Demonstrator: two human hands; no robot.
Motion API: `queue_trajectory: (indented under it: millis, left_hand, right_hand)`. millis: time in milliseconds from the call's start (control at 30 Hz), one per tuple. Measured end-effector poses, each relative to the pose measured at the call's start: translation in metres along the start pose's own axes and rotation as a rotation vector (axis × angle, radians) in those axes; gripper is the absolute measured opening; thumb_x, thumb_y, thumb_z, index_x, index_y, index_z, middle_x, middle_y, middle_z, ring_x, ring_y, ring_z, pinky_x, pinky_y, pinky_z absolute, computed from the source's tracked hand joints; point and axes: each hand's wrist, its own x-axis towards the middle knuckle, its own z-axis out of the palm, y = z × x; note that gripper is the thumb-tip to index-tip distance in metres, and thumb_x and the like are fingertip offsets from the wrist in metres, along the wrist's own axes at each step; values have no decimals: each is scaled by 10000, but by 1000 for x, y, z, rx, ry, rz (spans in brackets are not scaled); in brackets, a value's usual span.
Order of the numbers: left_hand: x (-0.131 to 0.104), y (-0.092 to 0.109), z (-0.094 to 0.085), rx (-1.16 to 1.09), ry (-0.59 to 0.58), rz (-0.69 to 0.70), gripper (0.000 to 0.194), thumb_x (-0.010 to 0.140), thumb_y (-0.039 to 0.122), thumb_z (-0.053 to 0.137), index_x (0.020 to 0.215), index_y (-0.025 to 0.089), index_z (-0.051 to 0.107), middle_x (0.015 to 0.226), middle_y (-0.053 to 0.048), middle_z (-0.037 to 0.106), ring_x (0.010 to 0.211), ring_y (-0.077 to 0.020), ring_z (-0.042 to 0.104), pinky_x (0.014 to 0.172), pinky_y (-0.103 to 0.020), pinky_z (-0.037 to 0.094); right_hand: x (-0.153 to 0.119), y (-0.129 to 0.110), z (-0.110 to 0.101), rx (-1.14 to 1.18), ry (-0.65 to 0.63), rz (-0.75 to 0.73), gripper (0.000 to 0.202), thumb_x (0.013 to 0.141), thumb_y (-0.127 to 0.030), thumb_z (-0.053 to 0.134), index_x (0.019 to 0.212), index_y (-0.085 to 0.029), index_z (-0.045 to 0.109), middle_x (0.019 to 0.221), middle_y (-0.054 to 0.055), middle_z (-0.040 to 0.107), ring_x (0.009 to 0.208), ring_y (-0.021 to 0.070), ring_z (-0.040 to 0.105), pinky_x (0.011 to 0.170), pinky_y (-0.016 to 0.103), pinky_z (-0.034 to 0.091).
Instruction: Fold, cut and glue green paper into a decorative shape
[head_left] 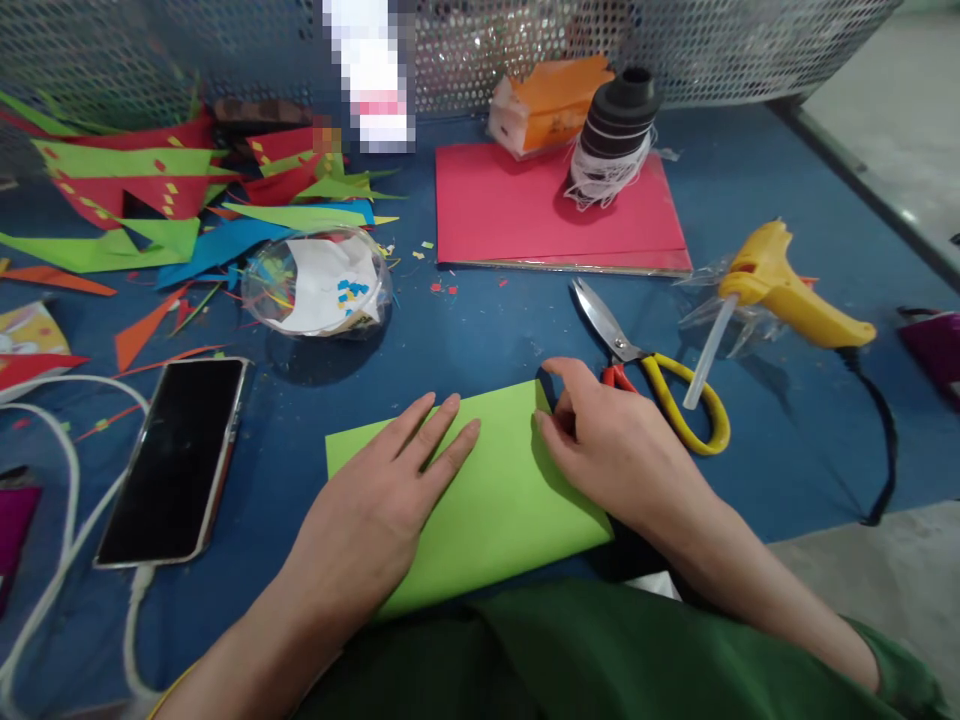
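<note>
A light green paper sheet [487, 510] lies on the blue table in front of me, its near edge close to my body. Flat on its left part rests my left hand [382, 490], fingers spread. At the sheet's upper right edge, my right hand [607, 430] is curled, with thumb and index finger around the paper's edge. Just beyond that hand are scissors [679, 400] with yellow and red handles, their blades slightly apart and pointing away from me.
Red paper [495, 215] at the back bears a black thread cone [615, 130] and an orange packet [551, 100]. A yellow glue gun [802, 290] lies right. Left are a phone [176, 460] with cable, a plastic bowl [319, 285] and coloured paper cutouts [142, 180].
</note>
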Motion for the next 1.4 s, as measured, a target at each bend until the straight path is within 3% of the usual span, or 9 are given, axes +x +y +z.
queue_trajectory:
  millis: [100, 200, 300, 367, 500, 700, 1033, 1233, 1400]
  left_hand:
    - [1, 2, -1, -22, -16, -26, 714, 812, -75, 352, 1465, 179, 490, 1565, -121, 440, 1442, -299, 416, 1091, -452, 494]
    - [1, 2, 0, -71, -19, -30, 689, 830, -65, 354, 1460, 179, 491, 1564, -124, 441, 1461, -279, 387, 1120, -458, 462]
    - [2, 2, 0, -107, -5, -36, 661, 842, -58, 362, 1446, 172, 500, 1557, -135, 449, 1464, -274, 381, 1118, -463, 459]
    - [2, 3, 1, -110, -5, -38, 633, 857, -47, 370, 1439, 163, 503, 1555, -143, 450, 1461, -276, 386, 1114, -462, 460]
    - [3, 4, 1, -93, -22, -45, 608, 884, -21, 363, 1447, 169, 493, 1569, -133, 432, 1467, -260, 374, 1126, -454, 441]
    - [7, 10, -1, -72, -31, -45, 447, 1007, 199, 387, 1423, 114, 527, 1545, -176, 454, 1452, -292, 389, 1159, -467, 377]
    - [8, 8, 6, -58, -78, -55, 611, 991, 495, 485, 1479, 129, 459, 1584, -170, 397, 1484, -290, 331, 1209, -427, 288]
    - [9, 6, 6, 2, -87, -12, 609, 1010, 515, 422, 1476, 124, 455, 1571, -157, 424, 1476, -266, 348, 1213, -400, 271]
    - [10, 8, 3, 85, -113, 33, 509, 1052, 404, 362, 1474, 137, 457, 1557, -117, 458, 1482, -225, 342, 1209, -378, 262]
  right_hand:
    - [-6, 7, -13, 18, 81, -67, 356, 922, -271, 513, 1242, -139, 596, 906, 74, 749, 710, 229, 695, 569, 308, 439]
    - [-16, 10, -25, 26, 170, -324, 338, 991, -332, 457, 1220, -159, 636, 1153, 130, 729, 1016, 282, 692, 827, 409, 527]
    - [-27, 5, -26, 31, 24, -606, 442, 1023, -431, 418, 1283, -137, 621, 1311, 149, 669, 1258, 299, 590, 1073, 496, 437]
    - [-34, 1, -21, 20, -94, -673, 560, 1001, -539, 431, 1320, -112, 604, 1344, 156, 651, 1300, 303, 561, 1128, 504, 393]
    - [-47, -3, -6, -89, -74, -680, 768, 934, -672, 455, 1367, -49, 571, 1390, 211, 605, 1326, 376, 526, 1132, 561, 368]
    - [-68, 1, -2, -219, -31, -731, 741, 929, -636, 503, 1385, -54, 567, 1417, 234, 575, 1301, 413, 533, 1088, 592, 399]
    - [-101, 12, 19, -268, 96, -794, 724, 960, -563, 495, 1366, 33, 554, 1410, 278, 564, 1331, 403, 517, 1096, 543, 433]
    - [-92, -22, 28, -209, 135, -903, 722, 957, -541, 515, 1330, 74, 565, 1349, 293, 606, 1259, 385, 586, 1074, 503, 471]
    - [-93, -37, 41, -173, 138, -1039, 652, 1002, -493, 444, 1326, 57, 573, 1349, 269, 616, 1255, 371, 596, 1037, 471, 505]
